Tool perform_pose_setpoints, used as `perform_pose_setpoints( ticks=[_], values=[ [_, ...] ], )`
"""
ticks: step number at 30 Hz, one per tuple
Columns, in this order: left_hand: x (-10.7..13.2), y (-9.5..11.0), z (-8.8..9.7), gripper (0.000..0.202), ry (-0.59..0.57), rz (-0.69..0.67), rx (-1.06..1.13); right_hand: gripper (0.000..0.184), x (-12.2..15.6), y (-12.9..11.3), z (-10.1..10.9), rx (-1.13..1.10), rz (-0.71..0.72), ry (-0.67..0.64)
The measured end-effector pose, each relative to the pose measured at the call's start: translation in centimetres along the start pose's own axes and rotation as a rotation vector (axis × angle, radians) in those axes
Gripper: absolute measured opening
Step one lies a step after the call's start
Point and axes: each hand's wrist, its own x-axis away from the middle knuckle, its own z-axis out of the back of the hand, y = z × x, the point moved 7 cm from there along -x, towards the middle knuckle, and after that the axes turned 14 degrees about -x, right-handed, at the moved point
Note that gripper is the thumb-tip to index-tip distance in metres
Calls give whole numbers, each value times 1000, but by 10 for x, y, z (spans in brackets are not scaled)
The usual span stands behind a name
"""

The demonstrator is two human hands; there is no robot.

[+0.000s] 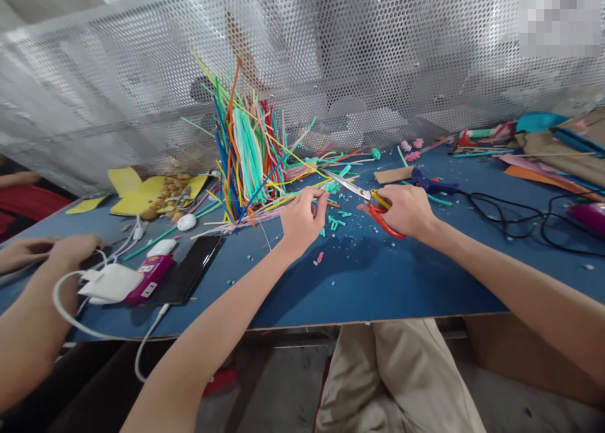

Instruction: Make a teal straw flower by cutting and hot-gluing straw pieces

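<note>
My right hand (406, 209) is closed around the handles of a pair of scissors (385, 220), orange-red and yellow at the grip. Their blades point left, toward a small teal piece of pipe cleaner (333, 186) pinched in the fingertips of my left hand (304, 219). Whether the blade tips touch that piece I cannot tell. Short teal snippets (334, 223) lie on the table below the blades, with a pink bit (319, 258) nearer to me. Behind my left hand stands a large bunch of many-coloured pipe cleaners (250, 149).
A perforated metal screen (378, 55) closes off the back of the blue table (293, 300). At left are a black phone (193, 272), a purple power strip (150, 278), a white charger (113, 283) and another person's hands (70, 250). A blue glue gun (432, 182) trails black cable at right.
</note>
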Motion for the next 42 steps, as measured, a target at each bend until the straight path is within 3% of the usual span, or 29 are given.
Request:
perform_pose_setpoints(
  ticks=[7,12,16,19,23,26,28,32,37,42],
  values=[
    [-3,0,0,27,-18,-20,-16,56,-9,39,8,-147,-233,107],
    [-4,2,-3,25,-17,-82,-11,59,-14,83,0,38,-402,-95],
    [-3,2,-5,24,-18,-112,-35,56,-12,97,-6,175,-376,-256],
    [-2,6,-6,21,-14,-160,-55,43,-15,90,2,120,-305,-177],
    [0,11,-8,17,-42,-221,-41,34,-19,52,22,-163,-70,49],
    [3,14,-10,17,-56,-270,-19,47,-14,17,21,-400,153,6],
    [5,15,-11,16,-54,-304,3,51,-8,2,15,-436,235,-51],
    [7,19,-12,14,-58,-344,35,28,2,-11,8,-444,385,-66],
    [7,23,-10,16,-65,-357,43,26,6,-11,8,-435,385,-24],
    [8,25,-3,18,46,-440,65,26,9,-12,4,-385,345,-4]
  ],
)
